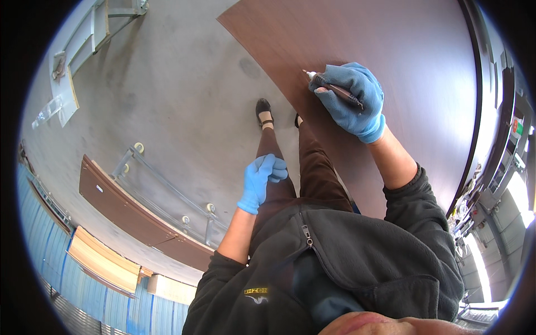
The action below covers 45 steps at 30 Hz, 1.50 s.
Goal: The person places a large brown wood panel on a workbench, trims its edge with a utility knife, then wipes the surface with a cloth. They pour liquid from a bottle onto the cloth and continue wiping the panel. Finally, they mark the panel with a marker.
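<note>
My right hand (352,103), in a blue glove, is closed around a slim dark pen-like tool (341,93) with a white collar and a pointed tip. The tip points left, over the dark brown wood-grain panel (413,72), near its left edge; whether it touches the surface I cannot tell. Dull blue folds bunch around the right fingers, and I cannot tell whether they are glove or cloth. My left hand (261,180), also gloved in blue, is in front of my leg, apart from the panel. Its fingers are curled together, and their inside is hidden.
Grey floor (184,72) lies left of the panel, with my shoes beside its edge. A metal frame on casters (167,190) stands at the left, next to a long brown board (128,212). Light wooden boards (106,259) lean by a blue wall. Another metal frame (84,50) is at the upper left.
</note>
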{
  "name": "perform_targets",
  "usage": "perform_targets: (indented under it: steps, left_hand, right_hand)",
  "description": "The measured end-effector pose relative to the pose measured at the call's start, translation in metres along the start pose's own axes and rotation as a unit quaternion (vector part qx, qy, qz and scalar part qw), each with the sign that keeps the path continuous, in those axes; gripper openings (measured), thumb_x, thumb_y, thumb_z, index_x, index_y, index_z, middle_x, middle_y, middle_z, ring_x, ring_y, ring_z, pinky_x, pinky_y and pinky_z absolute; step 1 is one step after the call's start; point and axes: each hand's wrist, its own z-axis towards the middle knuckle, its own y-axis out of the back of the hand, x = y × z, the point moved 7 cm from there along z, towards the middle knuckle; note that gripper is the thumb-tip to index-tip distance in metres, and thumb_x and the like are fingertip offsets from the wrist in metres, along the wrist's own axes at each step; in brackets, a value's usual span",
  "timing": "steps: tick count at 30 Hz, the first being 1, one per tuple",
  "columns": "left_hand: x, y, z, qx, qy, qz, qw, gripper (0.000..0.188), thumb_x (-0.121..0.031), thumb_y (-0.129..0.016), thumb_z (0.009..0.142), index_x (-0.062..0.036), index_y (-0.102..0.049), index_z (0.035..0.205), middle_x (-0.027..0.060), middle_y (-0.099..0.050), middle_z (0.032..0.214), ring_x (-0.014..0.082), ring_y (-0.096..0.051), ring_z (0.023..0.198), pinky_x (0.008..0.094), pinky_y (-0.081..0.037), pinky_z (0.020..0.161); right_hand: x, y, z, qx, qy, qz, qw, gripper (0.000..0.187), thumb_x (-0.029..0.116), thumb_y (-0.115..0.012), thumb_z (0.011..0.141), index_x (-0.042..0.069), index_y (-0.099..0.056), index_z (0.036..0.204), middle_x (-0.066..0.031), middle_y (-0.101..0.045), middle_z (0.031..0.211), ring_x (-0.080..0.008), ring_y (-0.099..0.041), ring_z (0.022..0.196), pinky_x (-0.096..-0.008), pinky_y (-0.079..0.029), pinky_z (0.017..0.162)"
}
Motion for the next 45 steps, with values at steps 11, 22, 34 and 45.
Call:
perform_targets:
  steps: [11, 22, 34, 45]
  left_hand:
    - [0.001, -0.008, 0.010, 0.002, 0.032, 0.005, 0.999, 0.042, -0.039, -0.061, 0.114, 0.0000, -0.078, 0.111, 0.0078, -0.080, 0.097, 0.0175, -0.078, 0.083, 0.0301, -0.059, 0.074]
    - [0.004, 0.002, 0.014, -0.001, 0.038, -0.009, 0.999, 0.041, -0.039, -0.063, 0.114, -0.0012, -0.079, 0.111, 0.0074, -0.080, 0.096, 0.0174, -0.078, 0.083, 0.0297, -0.059, 0.074]
    - [0.011, 0.005, 0.019, 0.009, 0.036, -0.015, 0.999, 0.042, -0.039, -0.063, 0.113, 0.0002, -0.078, 0.114, 0.0092, -0.081, 0.102, 0.0188, -0.078, 0.086, 0.0322, -0.059, 0.077]
    - [0.009, 0.004, 0.021, 0.004, 0.039, -0.017, 0.999, 0.042, -0.038, -0.063, 0.114, 0.0008, -0.078, 0.113, 0.0089, -0.081, 0.099, 0.0183, -0.078, 0.085, 0.0305, -0.059, 0.076]
  right_hand:
    - [0.001, -0.003, 0.003, 0.050, -0.013, -0.027, 0.998, 0.024, 0.004, -0.088, 0.090, 0.005, -0.077, 0.111, -0.0061, -0.082, 0.098, -0.0256, -0.074, 0.082, -0.0367, -0.059, 0.080]
    - [0.002, -0.003, 0.004, 0.021, 0.022, -0.014, 0.999, 0.027, 0.006, -0.091, 0.085, 0.009, -0.077, 0.108, -0.0043, -0.079, 0.097, -0.0267, -0.071, 0.076, -0.0374, -0.056, 0.073]
    - [0.000, 0.000, 0.001, 0.050, -0.009, 0.004, 0.999, 0.016, 0.003, -0.084, 0.092, 0.005, -0.075, 0.105, -0.0059, -0.079, 0.091, -0.0241, -0.071, 0.082, -0.0366, -0.058, 0.079]
    - [-0.002, 0.000, -0.002, 0.050, -0.007, 0.021, 0.999, 0.012, 0.004, -0.083, 0.092, 0.006, -0.073, 0.099, -0.0063, -0.078, 0.089, -0.0238, -0.071, 0.082, -0.0376, -0.058, 0.078]
